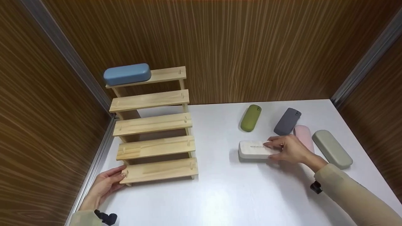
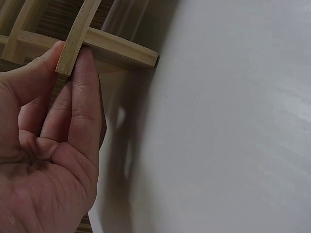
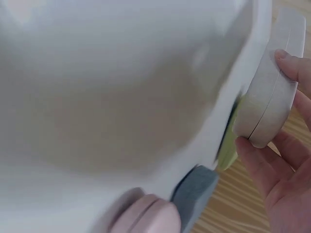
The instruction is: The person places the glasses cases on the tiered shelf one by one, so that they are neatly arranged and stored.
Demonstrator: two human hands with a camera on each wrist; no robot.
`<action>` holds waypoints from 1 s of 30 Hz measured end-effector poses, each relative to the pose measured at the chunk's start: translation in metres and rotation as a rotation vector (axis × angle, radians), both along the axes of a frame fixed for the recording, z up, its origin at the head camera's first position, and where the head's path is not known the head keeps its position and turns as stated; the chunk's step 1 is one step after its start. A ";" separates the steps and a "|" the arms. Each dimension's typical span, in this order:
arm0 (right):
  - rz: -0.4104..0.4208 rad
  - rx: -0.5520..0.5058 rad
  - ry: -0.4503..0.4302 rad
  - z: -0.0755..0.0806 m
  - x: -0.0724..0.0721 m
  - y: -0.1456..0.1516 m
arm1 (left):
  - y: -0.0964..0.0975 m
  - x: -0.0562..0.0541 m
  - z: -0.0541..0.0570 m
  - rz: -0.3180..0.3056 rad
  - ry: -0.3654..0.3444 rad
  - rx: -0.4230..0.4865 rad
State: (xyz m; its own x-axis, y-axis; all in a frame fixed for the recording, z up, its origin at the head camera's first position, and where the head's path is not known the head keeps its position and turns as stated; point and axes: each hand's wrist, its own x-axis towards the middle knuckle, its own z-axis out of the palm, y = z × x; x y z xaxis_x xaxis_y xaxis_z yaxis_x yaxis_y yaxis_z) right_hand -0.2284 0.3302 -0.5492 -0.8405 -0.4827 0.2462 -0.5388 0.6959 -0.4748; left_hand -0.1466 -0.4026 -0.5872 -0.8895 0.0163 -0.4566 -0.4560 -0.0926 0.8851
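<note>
My right hand (image 1: pixel 292 149) grips the right end of a white glasses case (image 1: pixel 253 150) with small lettering on its lid. In the right wrist view, the thumb lies on one side of this case (image 3: pixel 272 92) and the fingers reach round its end; the lid seam looks closed. The case seems slightly raised over the white table. At the left, a wooden stepped rack (image 1: pixel 157 146) stands on the table. My left hand (image 1: pixel 106 185) pinches the left end of its lowest shelf between thumb and fingers. A blue glasses case (image 1: pixel 127 74) lies on the top shelf, towards the left.
On the table's right side lie a green case (image 1: pixel 251 118), a dark grey case (image 1: pixel 287 121), a pink case (image 1: pixel 304 138) partly behind my right hand, and a grey-green case (image 1: pixel 332 149). Brown wood-grain panels (image 1: pixel 251 50) wall in the table at the back and both sides.
</note>
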 end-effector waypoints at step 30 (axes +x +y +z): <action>0.178 -0.009 0.066 0.079 -0.033 -0.066 | 0.004 0.000 0.004 0.009 0.014 -0.014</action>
State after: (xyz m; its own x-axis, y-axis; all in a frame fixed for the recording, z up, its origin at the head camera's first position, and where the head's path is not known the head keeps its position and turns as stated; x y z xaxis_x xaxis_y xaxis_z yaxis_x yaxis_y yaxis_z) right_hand -0.2613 0.2639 -0.4700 -0.7238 -0.6198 0.3032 -0.6832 0.5824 -0.4404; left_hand -0.1465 -0.3985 -0.5835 -0.8959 0.0020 -0.4443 -0.4429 -0.0847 0.8926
